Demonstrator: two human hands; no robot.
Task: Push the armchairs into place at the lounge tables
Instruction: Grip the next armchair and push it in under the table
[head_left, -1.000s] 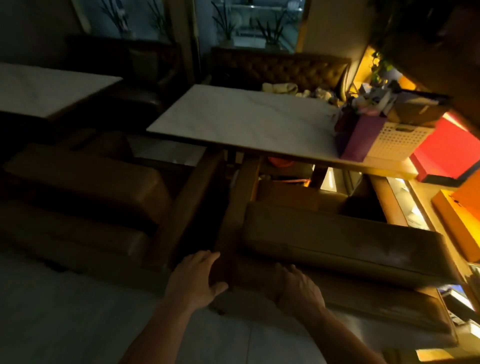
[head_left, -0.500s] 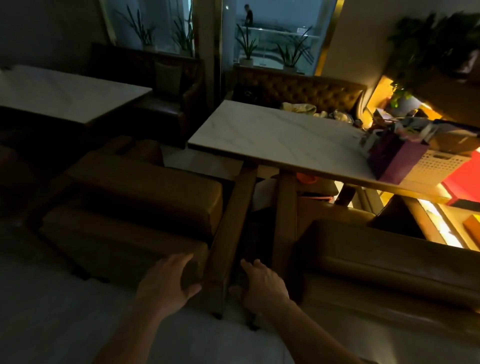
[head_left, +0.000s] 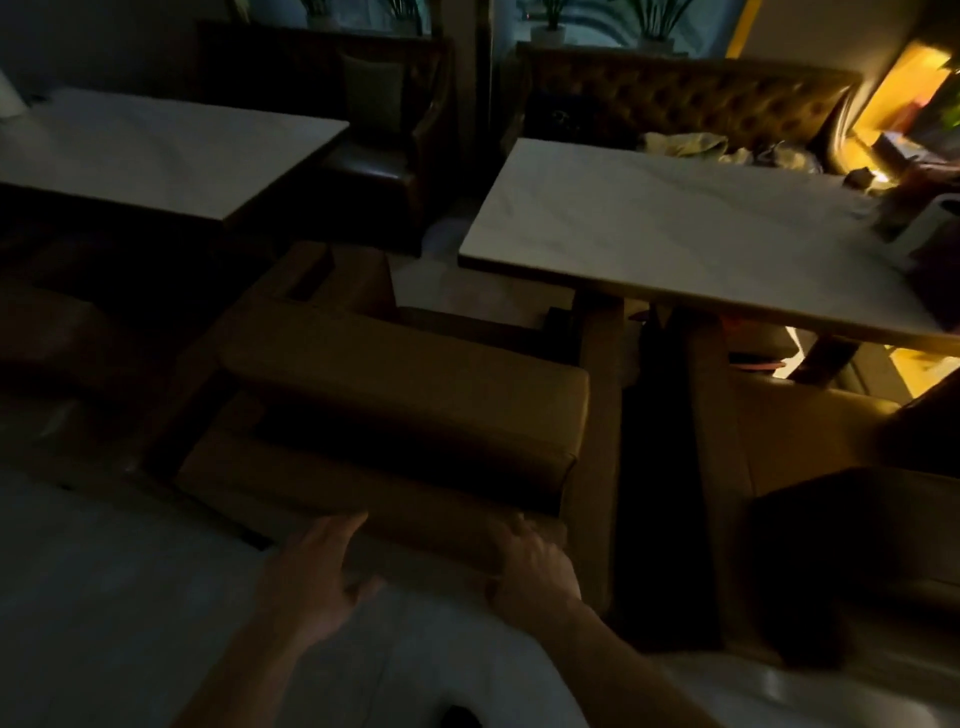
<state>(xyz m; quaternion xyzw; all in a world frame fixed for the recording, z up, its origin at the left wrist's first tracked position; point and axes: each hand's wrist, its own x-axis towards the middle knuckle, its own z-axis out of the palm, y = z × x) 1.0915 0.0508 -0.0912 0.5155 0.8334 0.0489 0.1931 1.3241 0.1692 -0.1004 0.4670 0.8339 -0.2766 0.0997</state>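
At the lower middle of the dim lounge, both bare hands rested on the back of a tan leather armchair (head_left: 405, 410) with a boxy padded backrest. The left hand (head_left: 317, 571) lay flat against the rear panel, fingers spread apart and pointing up toward the backrest, thumb out to the right. The right hand (head_left: 530, 561) sat at the chair's rear right corner, fingers curled over the edge and close together; how firmly they gripped could not be told in the low light.

That armchair stood on the pale floor (head_left: 104, 597) in the gap between two white marble-topped rectangular tables, the left table (head_left: 156, 150) and the right table (head_left: 675, 228), nearer the right one, its front right arm reaching under that tabletop's near corner. Just beside it, across a narrow dark gap, a second tan leather armchair (head_left: 795, 441) sat tucked partly under the right table. Beyond the right table ran a brown tufted leather bench (head_left: 701, 98), and a dark brown armchair (head_left: 379, 140) stood behind the left table. Yellow light glowed at the far right edge.
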